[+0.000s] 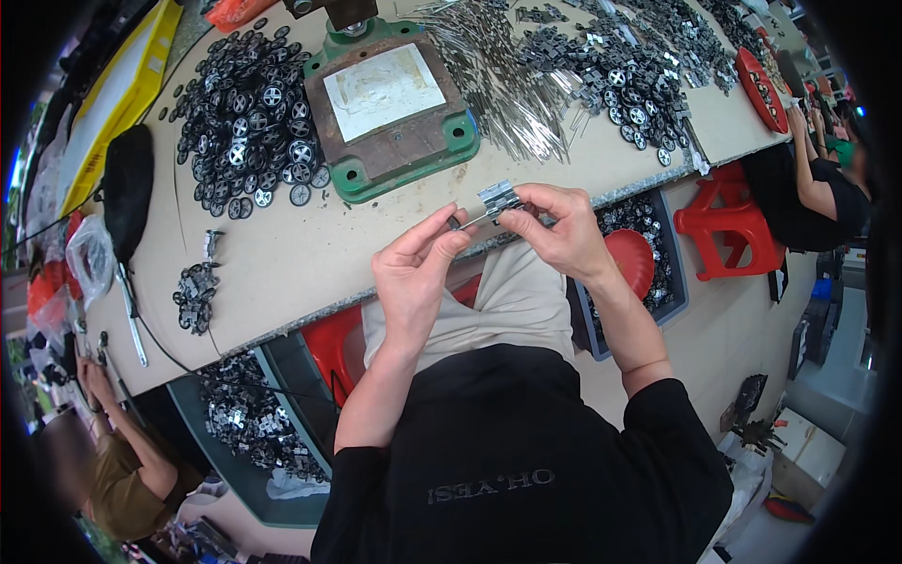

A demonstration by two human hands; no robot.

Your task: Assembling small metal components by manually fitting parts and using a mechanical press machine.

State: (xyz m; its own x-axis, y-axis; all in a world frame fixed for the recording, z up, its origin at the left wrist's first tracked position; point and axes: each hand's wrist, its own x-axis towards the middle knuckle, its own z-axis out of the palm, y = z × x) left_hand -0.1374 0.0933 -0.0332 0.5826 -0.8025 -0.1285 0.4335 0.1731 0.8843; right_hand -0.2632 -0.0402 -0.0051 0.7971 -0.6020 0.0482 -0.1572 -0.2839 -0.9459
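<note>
At table edge: both hands (pixel 489 240) pinch metal bracket (pixel 498 199).

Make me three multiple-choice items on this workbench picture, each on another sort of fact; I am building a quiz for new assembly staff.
1. Where does the heap of round black wheel-like parts lie?
A. left of the green press base
B. on the floor
C. on the red stool

2. What colour is the stool at the right?
A. blue
B. red
C. white

3. How is the small metal piece held?
A. lying loose on the table
B. in the left hand alone
C. pinched between both hands, right hand included

Key: 1 A, the heap sits beside the base's left side; 2 B, the stool is plainly red; 3 C, fingertips of both hands meet at it.
</note>
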